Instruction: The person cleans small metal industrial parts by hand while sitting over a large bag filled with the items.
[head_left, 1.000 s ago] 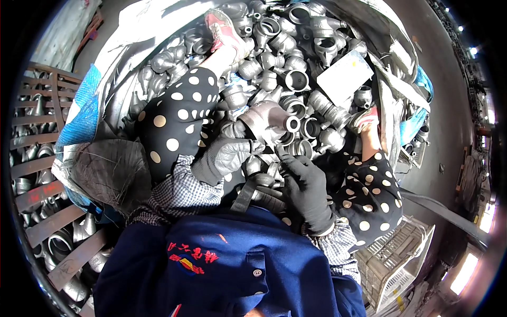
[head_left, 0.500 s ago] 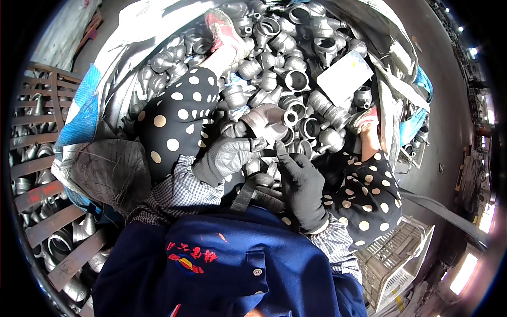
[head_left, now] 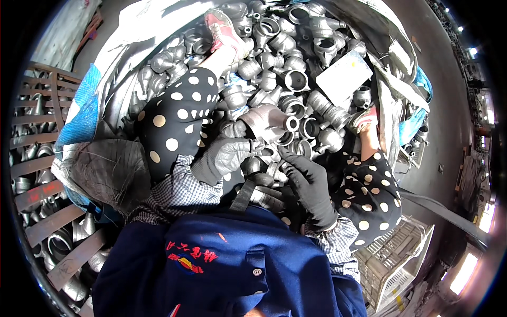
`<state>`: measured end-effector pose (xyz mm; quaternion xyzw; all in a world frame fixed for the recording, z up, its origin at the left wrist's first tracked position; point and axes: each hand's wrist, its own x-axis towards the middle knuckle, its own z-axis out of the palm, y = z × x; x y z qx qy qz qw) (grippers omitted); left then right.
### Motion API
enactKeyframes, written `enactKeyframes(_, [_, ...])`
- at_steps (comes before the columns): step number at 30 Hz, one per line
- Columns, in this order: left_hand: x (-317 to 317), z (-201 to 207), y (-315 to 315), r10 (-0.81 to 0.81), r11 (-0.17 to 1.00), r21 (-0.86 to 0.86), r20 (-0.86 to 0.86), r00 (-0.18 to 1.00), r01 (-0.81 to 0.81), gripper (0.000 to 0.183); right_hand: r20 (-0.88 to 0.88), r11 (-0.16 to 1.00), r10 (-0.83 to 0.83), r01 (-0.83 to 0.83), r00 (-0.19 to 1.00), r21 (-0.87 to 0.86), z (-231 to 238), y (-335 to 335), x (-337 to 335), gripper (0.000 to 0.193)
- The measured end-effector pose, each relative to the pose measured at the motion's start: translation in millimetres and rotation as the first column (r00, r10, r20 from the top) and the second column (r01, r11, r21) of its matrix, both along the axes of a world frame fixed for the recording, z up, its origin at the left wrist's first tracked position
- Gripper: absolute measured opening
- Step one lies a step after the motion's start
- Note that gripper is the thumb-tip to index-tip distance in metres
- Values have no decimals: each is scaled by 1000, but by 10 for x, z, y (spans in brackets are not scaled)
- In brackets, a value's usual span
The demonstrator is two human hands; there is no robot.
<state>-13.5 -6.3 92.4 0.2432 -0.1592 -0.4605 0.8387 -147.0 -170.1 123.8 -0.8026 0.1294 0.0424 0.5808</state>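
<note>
A grey, rough metal pipe fitting (head_left: 264, 121), wide at one end and narrowing to a round open neck, sits in front of me. My left hand (head_left: 224, 157), in a dark grey work glove, is closed on its lower left edge. The fitting's neck points right. Just below and right of it, my right hand (head_left: 309, 185), in the same kind of glove, has its fingers bent together and the fingertips towards the fitting. Whatever those fingers hold, if anything, is too small or hidden to name. Similar grey castings (head_left: 296, 81) lie heaped around and beneath.
A big white and blue woven sack (head_left: 87, 113) surrounds the heap and my legs. A pale flat rectangular piece (head_left: 344, 78) lies on the castings. A plastic crate (head_left: 393, 259) stands at the lower right, and a slatted metal rack (head_left: 39, 169) with more castings at the left.
The fitting has turned slightly, its neck shifting a little down and right. My right hand has moved a little down and right, away from the fitting's underside.
</note>
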Motion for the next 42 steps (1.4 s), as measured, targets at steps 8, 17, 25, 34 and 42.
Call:
enactKeyframes(8, [-44, 28, 28, 36, 996, 85, -88, 995, -29, 71, -14, 998, -18, 18, 1000, 62, -40, 9, -41, 28])
enactKeyframes(17, [-52, 57, 79, -27, 976, 216, 52, 998, 15, 56, -211, 940, -23, 93, 977, 328, 385, -165, -187, 30])
enactKeyframes(25, [-122, -196, 234, 29, 818, 571, 77, 997, -68, 30, -49, 975, -88, 96, 995, 201, 635, -364, -134, 30])
enactKeyframes(34, [-118, 50, 250, -71, 867, 498, 171, 983, -24, 31, 153, 939, 231, -178, 961, -295, 515, -470, 19, 39])
enactKeyframes(42, [-114, 218, 291, -147, 850, 526, 176, 973, 34, 32, 168, 879, 288, -190, 943, -438, 550, -417, 63, 44])
